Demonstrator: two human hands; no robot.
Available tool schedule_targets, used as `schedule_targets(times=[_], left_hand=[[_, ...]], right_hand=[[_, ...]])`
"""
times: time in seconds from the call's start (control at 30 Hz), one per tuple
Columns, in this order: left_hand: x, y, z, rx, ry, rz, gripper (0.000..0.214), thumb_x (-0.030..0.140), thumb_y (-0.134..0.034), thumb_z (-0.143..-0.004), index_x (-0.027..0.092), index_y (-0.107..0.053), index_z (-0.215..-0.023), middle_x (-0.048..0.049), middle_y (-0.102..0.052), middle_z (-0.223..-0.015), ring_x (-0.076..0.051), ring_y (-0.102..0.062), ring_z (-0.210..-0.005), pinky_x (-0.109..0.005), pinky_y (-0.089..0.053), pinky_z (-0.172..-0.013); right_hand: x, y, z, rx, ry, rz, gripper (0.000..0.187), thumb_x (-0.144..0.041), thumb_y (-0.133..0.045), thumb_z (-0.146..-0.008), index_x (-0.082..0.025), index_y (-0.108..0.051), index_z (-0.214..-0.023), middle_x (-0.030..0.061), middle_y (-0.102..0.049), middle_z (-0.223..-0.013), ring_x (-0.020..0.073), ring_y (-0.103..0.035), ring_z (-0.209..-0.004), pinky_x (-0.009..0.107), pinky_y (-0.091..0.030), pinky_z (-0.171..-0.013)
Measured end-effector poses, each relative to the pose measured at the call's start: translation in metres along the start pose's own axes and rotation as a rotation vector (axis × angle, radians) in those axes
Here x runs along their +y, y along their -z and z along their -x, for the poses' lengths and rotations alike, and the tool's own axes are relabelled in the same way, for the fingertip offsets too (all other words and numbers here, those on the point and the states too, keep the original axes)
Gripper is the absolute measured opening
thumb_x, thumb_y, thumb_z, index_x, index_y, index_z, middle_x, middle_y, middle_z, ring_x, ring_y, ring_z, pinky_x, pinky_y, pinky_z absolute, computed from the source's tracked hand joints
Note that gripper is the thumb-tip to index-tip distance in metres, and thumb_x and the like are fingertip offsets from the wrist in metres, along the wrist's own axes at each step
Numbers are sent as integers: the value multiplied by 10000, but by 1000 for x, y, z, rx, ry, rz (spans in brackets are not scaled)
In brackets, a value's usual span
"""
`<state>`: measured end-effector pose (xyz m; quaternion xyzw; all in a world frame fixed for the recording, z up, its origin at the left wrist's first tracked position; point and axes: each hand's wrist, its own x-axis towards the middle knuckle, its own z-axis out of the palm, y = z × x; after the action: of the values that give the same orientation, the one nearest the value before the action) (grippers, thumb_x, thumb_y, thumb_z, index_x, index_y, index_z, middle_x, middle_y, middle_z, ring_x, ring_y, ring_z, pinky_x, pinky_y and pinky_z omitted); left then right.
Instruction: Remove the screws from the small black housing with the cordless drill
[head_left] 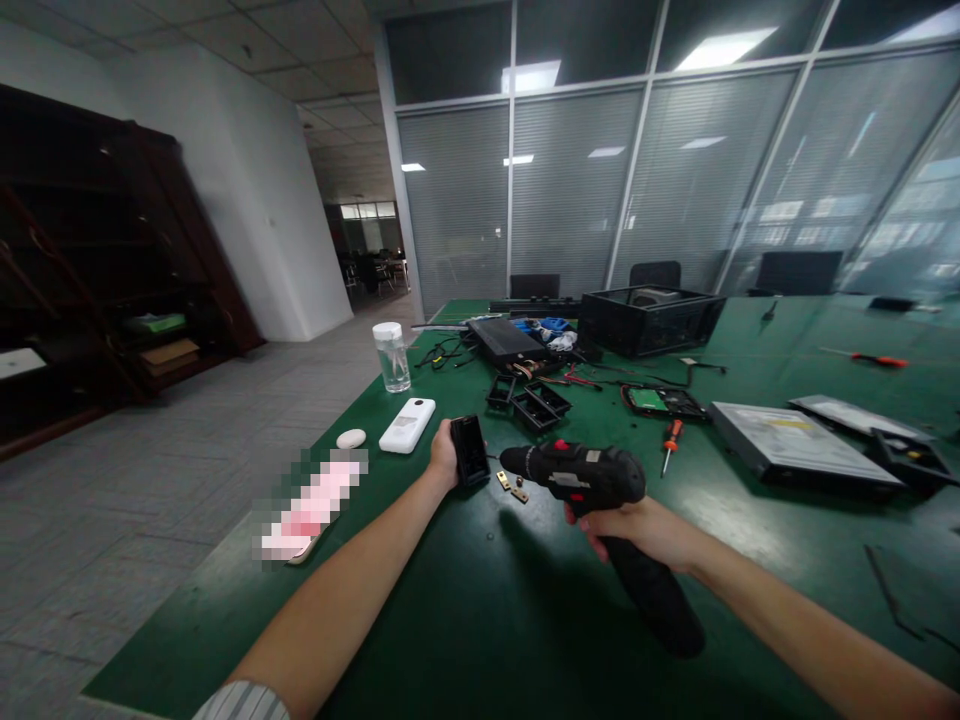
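My right hand (630, 530) is wrapped round the grip of a black cordless drill (585, 472). The drill lies level, its chuck and bit pointing left. Just past the bit, my left hand (445, 455) grips a small black plastic frame (471, 452) by its left side and tilts it upright. The bit tip comes close to the frame's right edge; whether they touch I cannot tell. Below the bit, small brass-coloured metal pieces (519, 494) rest on the green table (450, 620). Several similar black frames (541, 405) lie farther back.
Left of my hand are a white power bank (407, 426), a white oval object (351, 439), a blurred-out pink item (311, 510) and a clear bottle (392, 358). On the right lie an orange screwdriver (672, 446) and a flat metal drive (795, 445). A black case (649, 320) stands behind.
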<state>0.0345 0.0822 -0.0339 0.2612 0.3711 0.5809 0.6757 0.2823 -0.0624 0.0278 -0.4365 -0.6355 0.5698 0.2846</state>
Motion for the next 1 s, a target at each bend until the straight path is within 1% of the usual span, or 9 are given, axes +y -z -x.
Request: schedule_targets(times=[0.13,0.33,0.53,0.8,1.0], left_hand=[[1,-3,4,6,-15,19,340,415,-402,-797,135,-593,-761,-77,-612,-589,-219,-616,-524,-328,-492,-517],[2,-6,9,16,-34,30,332,392,-399,-799,127,-596,-767,-81,-610,-590,-214,-610,-516,-325,-486,-527],[1,-3,5,-17,-11,28,327,401,-395,-792,139,-579,-726,-73,-600,-570,-214,-607,-511,-319,-482,-502],[0,0,1,-4,-1,29,357,419,-399,-794,128,-602,-752,-88,-617,-592,-226,-618,-523,-333,-491,-505],[1,0,2,-1,9,25,345,415,-406,-795,135,-605,-760,-84,-619,-595,-223,-626,-538,-334,-502,-527]], right_hand=[[-1,-1,1,-2,-1,25,204,-305,-593,-734,-127,-591,-834,-19,-559,-541,130,-511,-503,274,-380,-548],[-1,-3,1,3,6,49,204,-299,-595,-732,-129,-591,-843,-15,-564,-535,135,-516,-512,277,-384,-546],[0,-4,2,-3,-4,66,190,-281,-590,-745,-126,-591,-855,-16,-567,-542,130,-512,-519,269,-388,-549],[0,-3,1,-3,-10,50,232,-328,-611,-721,-134,-588,-846,-21,-559,-539,131,-507,-508,267,-385,-546],[0,-3,0,-15,-6,13,208,-308,-606,-718,-140,-576,-837,-22,-552,-539,133,-509,-509,269,-382,-547]])
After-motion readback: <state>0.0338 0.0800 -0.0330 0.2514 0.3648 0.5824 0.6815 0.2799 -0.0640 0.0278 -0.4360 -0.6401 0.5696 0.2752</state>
